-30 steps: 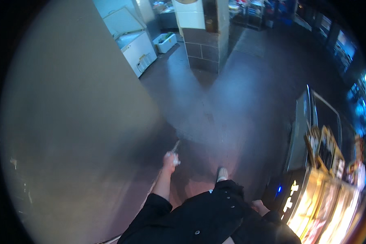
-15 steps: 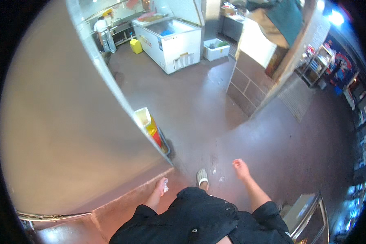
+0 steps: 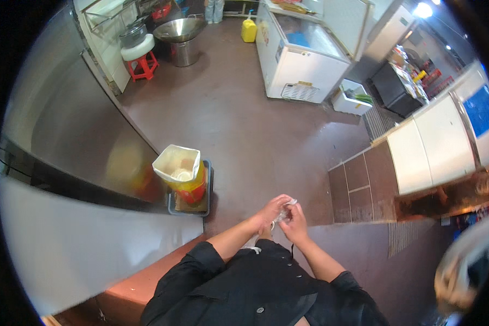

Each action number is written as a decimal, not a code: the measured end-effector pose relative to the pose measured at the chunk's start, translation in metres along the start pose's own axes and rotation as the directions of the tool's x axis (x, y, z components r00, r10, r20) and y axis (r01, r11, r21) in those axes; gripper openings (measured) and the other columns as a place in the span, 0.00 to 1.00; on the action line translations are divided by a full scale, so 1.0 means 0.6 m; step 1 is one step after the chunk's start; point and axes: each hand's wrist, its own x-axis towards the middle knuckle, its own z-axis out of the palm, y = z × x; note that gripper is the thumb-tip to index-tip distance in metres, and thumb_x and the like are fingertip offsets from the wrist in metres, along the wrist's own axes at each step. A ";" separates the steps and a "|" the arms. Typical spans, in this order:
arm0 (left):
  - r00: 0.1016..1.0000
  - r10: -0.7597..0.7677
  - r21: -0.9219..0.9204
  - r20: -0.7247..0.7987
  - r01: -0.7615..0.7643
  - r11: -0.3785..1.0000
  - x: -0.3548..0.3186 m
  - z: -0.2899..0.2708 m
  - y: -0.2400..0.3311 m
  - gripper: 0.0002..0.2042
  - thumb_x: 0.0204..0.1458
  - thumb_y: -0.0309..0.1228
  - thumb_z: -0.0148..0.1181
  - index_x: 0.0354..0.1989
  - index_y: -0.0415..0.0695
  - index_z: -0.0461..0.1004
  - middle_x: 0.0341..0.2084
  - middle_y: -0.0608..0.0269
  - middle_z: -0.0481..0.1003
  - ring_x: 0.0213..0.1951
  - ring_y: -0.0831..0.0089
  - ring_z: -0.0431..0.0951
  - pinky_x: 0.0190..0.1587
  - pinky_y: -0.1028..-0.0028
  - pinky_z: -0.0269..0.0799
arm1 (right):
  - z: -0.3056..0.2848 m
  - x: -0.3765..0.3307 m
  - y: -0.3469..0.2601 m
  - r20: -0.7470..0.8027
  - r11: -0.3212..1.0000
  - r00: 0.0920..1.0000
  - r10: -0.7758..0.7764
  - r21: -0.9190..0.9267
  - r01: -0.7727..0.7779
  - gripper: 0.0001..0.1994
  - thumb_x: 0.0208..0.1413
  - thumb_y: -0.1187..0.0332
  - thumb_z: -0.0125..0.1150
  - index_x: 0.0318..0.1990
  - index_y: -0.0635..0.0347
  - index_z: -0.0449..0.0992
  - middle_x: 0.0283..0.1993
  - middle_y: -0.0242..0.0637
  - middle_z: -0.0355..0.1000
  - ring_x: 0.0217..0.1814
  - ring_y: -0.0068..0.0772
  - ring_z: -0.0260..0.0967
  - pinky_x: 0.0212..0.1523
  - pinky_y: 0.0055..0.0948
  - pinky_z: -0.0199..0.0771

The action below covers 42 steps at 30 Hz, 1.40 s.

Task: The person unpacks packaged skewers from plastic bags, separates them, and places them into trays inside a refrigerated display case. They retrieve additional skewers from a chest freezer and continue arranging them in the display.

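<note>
My left hand (image 3: 271, 212) and my right hand (image 3: 295, 226) meet in front of my waist. Bunched between them is a piece of crumpled clear plastic (image 3: 282, 215), small and thin; its exact kind is hard to make out. The left fingers curl round it, while those of the right pinch at it from the other side. Ahead to the left, a yellow and red sack (image 3: 193, 193) with a rolled-open white top stands on a dark grey tray (image 3: 210, 198). Pale contents show inside its mouth.
A tiled low wall (image 3: 358, 179) flanks the passage on the right, a metal-faced panel (image 3: 76, 125) on the left. Farther off stand an open chest freezer (image 3: 304, 70), a white foam box (image 3: 350, 103), a yellow jug (image 3: 249, 31), a large wok (image 3: 179, 31) and a red stool (image 3: 142, 66).
My hands, apart before with the crumpled plastic in the left, have come together on it. I have moved forward past the left partition, and the sack is now fully visible.
</note>
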 end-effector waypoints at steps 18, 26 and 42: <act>0.955 -0.137 0.203 -0.261 0.193 0.960 0.643 -0.304 0.561 0.15 0.53 0.22 0.56 0.50 0.39 0.76 0.35 0.61 0.81 0.33 0.72 0.83 0.29 0.74 0.76 | -0.027 1.092 0.119 0.496 0.883 0.739 -0.456 0.145 0.447 0.32 0.52 0.69 0.68 0.67 0.55 0.70 0.69 0.44 0.65 0.69 0.53 0.65 0.66 0.46 0.72; 0.946 -0.147 0.212 -0.290 0.213 0.954 1.014 -0.469 1.008 0.38 0.48 0.17 0.53 0.71 0.52 0.50 0.44 0.59 0.73 0.38 0.66 0.76 0.35 0.69 0.72 | 0.019 1.623 0.051 0.256 0.809 0.769 -0.586 0.127 0.574 0.21 0.51 0.68 0.69 0.54 0.55 0.76 0.56 0.40 0.74 0.63 0.51 0.67 0.63 0.48 0.66; 0.795 0.137 0.311 -0.590 0.067 0.948 1.699 -0.869 1.661 0.14 0.65 0.28 0.51 0.58 0.45 0.73 0.37 0.65 0.80 0.30 0.77 0.79 0.26 0.78 0.72 | 0.177 2.714 0.029 0.146 0.636 0.707 -0.692 0.586 0.502 0.26 0.53 0.71 0.67 0.59 0.60 0.65 0.57 0.50 0.68 0.57 0.59 0.72 0.55 0.47 0.75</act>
